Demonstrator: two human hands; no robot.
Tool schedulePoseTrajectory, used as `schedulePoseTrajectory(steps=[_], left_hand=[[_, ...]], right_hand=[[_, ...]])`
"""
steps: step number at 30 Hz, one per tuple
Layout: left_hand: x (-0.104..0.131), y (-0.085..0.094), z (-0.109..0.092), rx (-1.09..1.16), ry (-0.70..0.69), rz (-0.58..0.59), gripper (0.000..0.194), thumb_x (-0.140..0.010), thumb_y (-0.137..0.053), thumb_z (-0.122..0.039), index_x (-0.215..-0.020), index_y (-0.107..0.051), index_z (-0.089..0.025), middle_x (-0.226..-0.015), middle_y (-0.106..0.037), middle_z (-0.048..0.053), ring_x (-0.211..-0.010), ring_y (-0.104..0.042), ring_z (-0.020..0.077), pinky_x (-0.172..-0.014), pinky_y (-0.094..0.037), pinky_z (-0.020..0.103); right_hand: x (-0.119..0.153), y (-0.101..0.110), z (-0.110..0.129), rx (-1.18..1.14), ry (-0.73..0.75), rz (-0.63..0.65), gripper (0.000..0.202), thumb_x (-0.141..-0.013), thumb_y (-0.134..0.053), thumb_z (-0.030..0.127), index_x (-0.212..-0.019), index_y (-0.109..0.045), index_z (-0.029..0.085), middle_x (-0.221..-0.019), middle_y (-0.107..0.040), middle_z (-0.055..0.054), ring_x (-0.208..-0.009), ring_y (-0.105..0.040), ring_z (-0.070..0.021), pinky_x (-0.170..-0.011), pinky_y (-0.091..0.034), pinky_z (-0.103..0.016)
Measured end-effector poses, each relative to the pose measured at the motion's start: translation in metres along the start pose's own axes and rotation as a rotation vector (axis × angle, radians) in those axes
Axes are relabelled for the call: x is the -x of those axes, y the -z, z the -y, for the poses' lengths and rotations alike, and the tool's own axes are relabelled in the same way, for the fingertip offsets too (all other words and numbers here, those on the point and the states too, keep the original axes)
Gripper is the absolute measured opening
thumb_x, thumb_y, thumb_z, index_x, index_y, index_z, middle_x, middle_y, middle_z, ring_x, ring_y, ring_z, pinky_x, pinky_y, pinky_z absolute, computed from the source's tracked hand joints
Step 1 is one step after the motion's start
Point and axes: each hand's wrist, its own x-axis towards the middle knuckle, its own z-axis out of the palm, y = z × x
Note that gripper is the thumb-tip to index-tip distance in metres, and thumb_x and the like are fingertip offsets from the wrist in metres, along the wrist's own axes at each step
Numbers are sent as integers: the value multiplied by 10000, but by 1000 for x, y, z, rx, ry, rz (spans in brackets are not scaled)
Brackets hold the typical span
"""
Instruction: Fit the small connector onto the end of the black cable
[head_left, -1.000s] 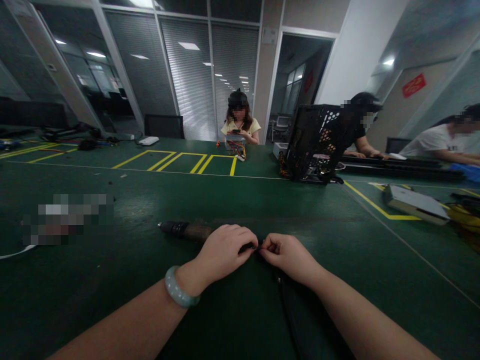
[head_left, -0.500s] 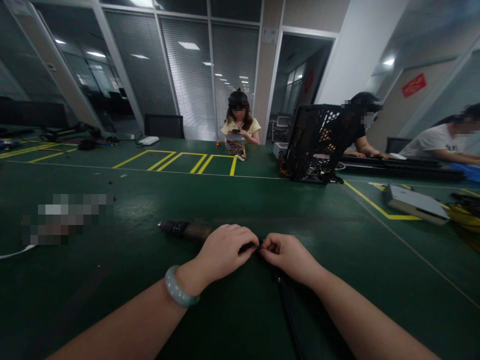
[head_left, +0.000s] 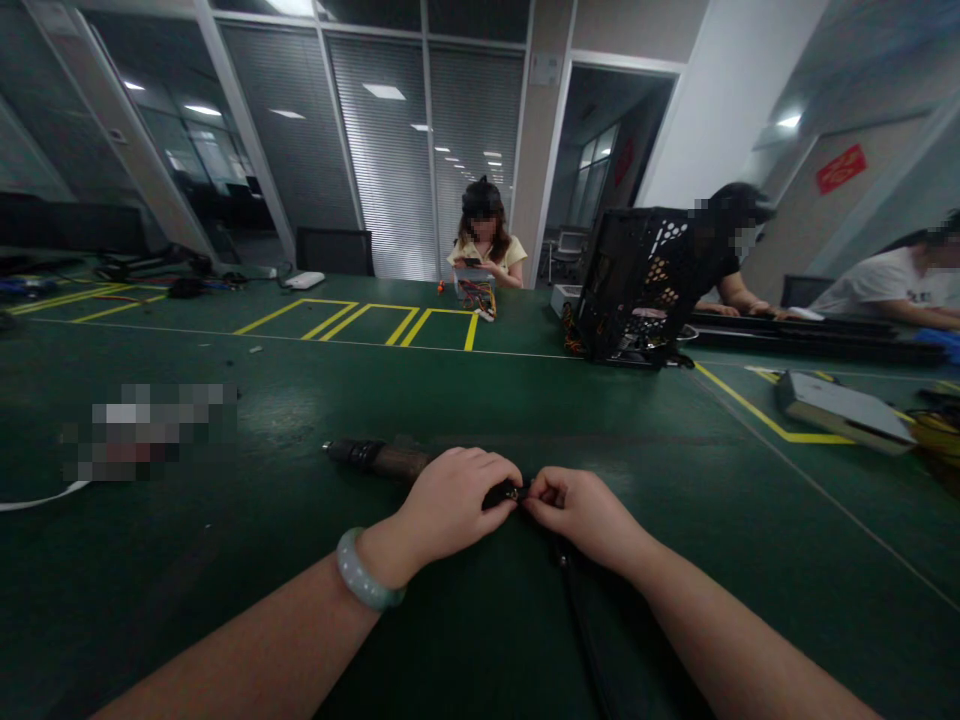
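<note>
A dark screwdriver-like tool (head_left: 386, 459) lies on the green table, its metal tip pointing left. My left hand (head_left: 455, 503) is wrapped round the tool's right end, with a bracelet at the wrist. Beside it, my right hand (head_left: 577, 505) pinches a small dark piece at that same end; fingers hide most of it. The fingertips of both hands nearly meet. From below my right hand a black cable (head_left: 581, 620) runs down toward the table's near edge.
A black computer case (head_left: 626, 285) stands beyond my hands, right of centre. Further right lies a grey metal box (head_left: 844, 412). A blurred-out object with a white strap (head_left: 45, 503) is on the left. Across the table sits a person (head_left: 487, 245); two more people are at the right.
The whole view has shifted slightly, so everything appears a little further right. Both hands keep nearly the same pose, and slightly more of the small piece between them shows.
</note>
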Motion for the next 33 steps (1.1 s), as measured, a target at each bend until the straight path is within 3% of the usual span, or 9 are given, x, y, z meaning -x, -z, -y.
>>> schedulePoseTrajectory(steps=[6, 13, 18, 25, 33], left_hand=[[-1, 0, 1, 12, -2, 3, 98, -848, -610, -264, -940, -610, -232, -968, -654, -7, -917, -592, 197, -809, -431, 360], [0, 1, 0, -5, 22, 5, 208, -836, -630, -351, -1007, -600, -236, -997, -645, 12, -931, -592, 205, -832, -431, 359], [0, 3, -1, 9, -8, 12, 128, -861, -583, -263, -984, -605, -238, -987, -648, 4, -940, -590, 195, -836, -431, 358], [1, 2, -1, 22, 15, -7, 208, -854, -607, -372, -1008, -602, -233, -1003, -649, 21, -931, -593, 211, -843, -439, 373], [0, 2, -2, -7, 4, 9, 122, -869, -575, -288, -970, -613, -230, -962, -652, 10, -930, -597, 198, -842, -437, 360]], right_hand=[[0, 1, 4, -40, -35, 9, 130, -833, -596, 288, -821, -669, 181, -718, -666, 7, -628, -579, -120, -544, -379, -208], [1, 1, 3, -56, -43, 13, 126, -834, -595, 291, -815, -662, 186, -713, -663, 12, -624, -582, -121, -543, -382, -209], [0, 0, 2, -53, -39, 20, 123, -835, -596, 294, -820, -655, 187, -719, -667, 10, -623, -585, -123, -541, -385, -209], [0, 0, 3, -39, -33, 20, 117, -840, -587, 285, -815, -647, 188, -717, -664, 12, -620, -585, -123, -540, -379, -212], [-1, 0, 1, -28, -23, 10, 103, -833, -595, 277, -813, -647, 191, -705, -657, 19, -613, -572, -116, -543, -375, -207]])
